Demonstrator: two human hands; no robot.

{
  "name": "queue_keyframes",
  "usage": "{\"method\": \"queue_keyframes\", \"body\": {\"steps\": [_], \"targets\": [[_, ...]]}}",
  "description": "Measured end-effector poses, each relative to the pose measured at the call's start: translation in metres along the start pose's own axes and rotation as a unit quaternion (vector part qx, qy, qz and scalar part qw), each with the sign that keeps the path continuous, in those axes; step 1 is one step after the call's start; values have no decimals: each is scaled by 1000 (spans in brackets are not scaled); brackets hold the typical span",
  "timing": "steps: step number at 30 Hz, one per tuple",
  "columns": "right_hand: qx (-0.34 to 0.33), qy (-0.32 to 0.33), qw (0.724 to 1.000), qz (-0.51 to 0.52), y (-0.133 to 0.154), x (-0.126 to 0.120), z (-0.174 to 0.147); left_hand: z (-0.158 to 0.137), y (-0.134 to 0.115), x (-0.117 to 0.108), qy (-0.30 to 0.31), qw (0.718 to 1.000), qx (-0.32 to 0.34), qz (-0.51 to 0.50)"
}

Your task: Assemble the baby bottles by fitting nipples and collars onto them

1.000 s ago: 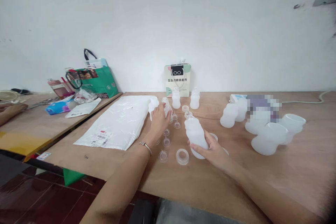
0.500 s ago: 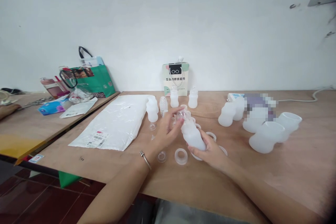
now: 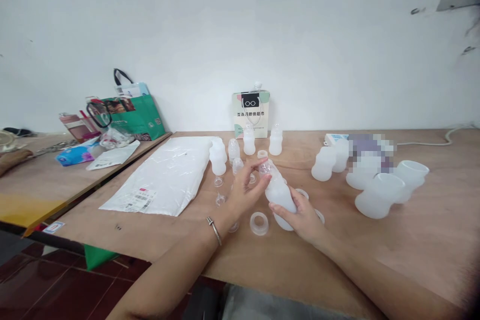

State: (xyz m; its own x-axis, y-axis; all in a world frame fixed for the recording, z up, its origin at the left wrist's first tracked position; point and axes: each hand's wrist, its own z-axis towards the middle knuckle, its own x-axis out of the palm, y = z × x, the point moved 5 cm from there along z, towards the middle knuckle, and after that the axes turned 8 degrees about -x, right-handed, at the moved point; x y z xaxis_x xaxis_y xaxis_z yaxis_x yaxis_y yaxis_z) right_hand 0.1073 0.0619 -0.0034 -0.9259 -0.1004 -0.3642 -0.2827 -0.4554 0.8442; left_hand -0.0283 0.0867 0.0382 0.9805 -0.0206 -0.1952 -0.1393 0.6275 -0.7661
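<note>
My right hand (image 3: 303, 216) is wrapped round the lower body of a frosted white baby bottle (image 3: 279, 194), tilted with its top to the upper left. At that end my left hand (image 3: 245, 192) has thumb and fingers pinched on the clear cap (image 3: 265, 168). A white ring (image 3: 259, 223) lies on the table in front of the hands. Clear teats (image 3: 220, 200) are scattered left of the bottle, some partly covered by my left hand. Behind them stand clear caps (image 3: 234, 149) and capped bottles (image 3: 276, 140). More rings are half hidden behind my right hand.
Several open frosted bottles (image 3: 380, 197) stand or lean at the right. A white plastic mailer (image 3: 159, 175) covers the table's left part. A paper bag (image 3: 250, 110) stands against the wall. On the adjoining left table are a green bag (image 3: 140, 117), a tissue pack (image 3: 77, 152) and another person's hand (image 3: 15, 159).
Both hands and the bottle have shifted slightly right and down in the view. My left hand stays at the clear cap, its fingers slightly repositioned, while my right hand keeps its hold.
</note>
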Motion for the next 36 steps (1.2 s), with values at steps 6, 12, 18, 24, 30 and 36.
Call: {"method": "queue_keyframes", "body": {"steps": [6, 12, 18, 24, 30, 36], "targets": [[-3, 1, 1000, 26, 7, 6, 2, 1, -4, -6, 3, 1000, 19, -4], [8, -2, 999, 37, 4, 8, 4, 6, -9, -7, 22, 999, 26, 30], [24, -34, 997, 58, -4, 5, 6, 11, -9, 4, 162, 985, -33, 50], [27, -29, 981, 188, -4, 6, 6, 25, -19, -2, 188, 981, -55, -10], [50, 16, 959, 278, -7, 16, -1, 91, -36, -9, 70, 996, 31, 37], [33, 82, 977, 196, -8, 29, -7, 139, 15, 57, 101, 982, 17, 162]]}}
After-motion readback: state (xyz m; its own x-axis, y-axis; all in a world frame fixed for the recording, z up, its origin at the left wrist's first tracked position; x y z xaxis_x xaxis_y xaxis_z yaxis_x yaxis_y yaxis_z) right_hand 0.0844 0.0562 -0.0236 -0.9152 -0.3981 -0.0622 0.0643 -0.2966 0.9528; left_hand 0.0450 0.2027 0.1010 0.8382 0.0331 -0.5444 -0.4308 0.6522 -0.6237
